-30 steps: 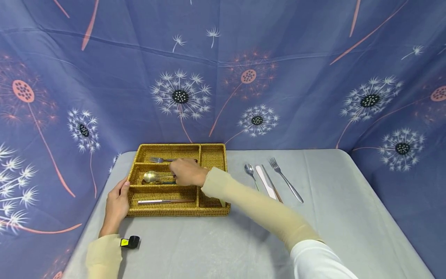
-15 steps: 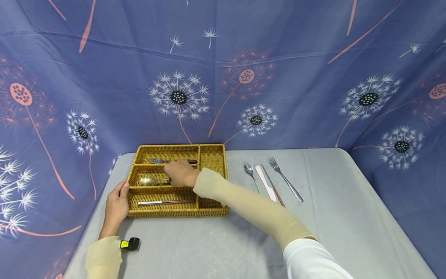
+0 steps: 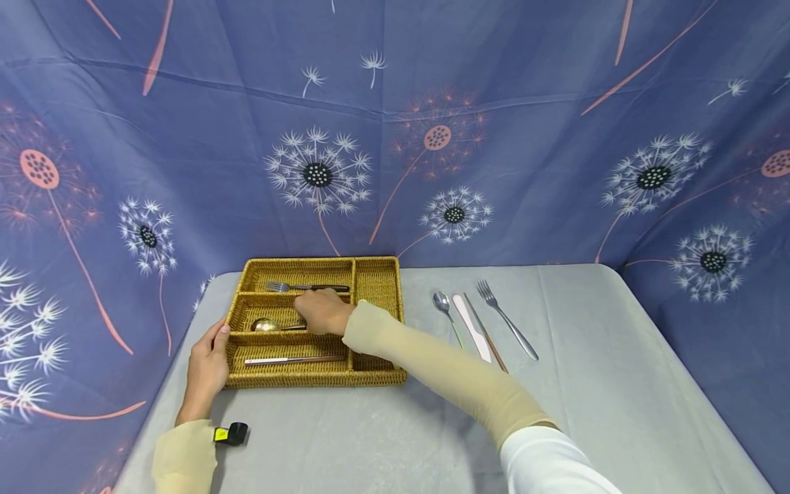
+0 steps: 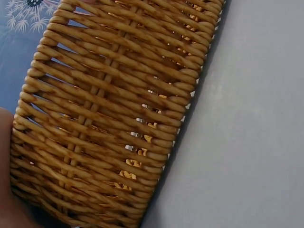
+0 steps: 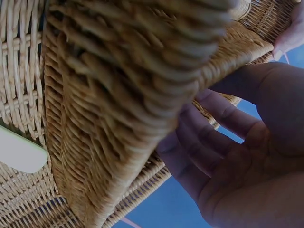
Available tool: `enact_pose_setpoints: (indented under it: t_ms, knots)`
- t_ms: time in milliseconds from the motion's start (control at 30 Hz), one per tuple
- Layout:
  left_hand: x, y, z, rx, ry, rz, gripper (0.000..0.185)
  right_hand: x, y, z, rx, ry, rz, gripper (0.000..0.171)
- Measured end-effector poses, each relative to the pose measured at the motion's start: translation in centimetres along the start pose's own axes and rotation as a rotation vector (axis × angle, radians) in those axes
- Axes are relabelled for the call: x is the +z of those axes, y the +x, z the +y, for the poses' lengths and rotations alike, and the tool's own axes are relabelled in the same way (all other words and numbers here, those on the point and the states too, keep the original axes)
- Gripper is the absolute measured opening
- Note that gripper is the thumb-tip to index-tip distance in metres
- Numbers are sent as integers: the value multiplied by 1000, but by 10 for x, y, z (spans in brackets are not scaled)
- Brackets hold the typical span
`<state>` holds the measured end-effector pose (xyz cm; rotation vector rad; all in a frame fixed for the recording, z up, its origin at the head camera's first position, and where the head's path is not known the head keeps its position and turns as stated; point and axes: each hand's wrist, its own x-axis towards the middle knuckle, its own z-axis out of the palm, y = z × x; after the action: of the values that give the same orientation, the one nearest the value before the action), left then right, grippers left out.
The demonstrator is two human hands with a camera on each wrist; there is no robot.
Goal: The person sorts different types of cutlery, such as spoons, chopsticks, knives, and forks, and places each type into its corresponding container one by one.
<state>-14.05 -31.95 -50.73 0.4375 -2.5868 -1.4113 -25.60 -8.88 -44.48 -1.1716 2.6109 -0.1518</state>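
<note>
though hidden overhead — right hand (image 5: 237, 156) fingers (image 5: 190, 156) uncurled

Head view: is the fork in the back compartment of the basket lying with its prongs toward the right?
No. The fork in the back compartment of the basket has its prongs at the left end and its dark handle toward the right.

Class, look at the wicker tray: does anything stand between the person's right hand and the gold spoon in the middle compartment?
Nothing visible does. The right hand lies in the middle compartment of the wicker tray, over the handle end of the gold spoon. Whether its fingers grip the handle cannot be told.
</note>
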Motion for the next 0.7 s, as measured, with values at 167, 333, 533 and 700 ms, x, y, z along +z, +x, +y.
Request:
enact_pose_setpoints:
  t_ms: [167,333,533,700]
  knots:
    - [0,0,-1,5,6,-9,62,-2,-3,2,4,22,14,51]
    - [-1,-1,-1,-2,12,-9,62,-5,-6,2,-1,36,14,52]
    - [0,-1,-1,-1,13,-6,61,-5,-14,6,-16,46,28,44]
    - [0,-1,-2,0,13,11,60,-8,-31,12,-27,75,59,12]
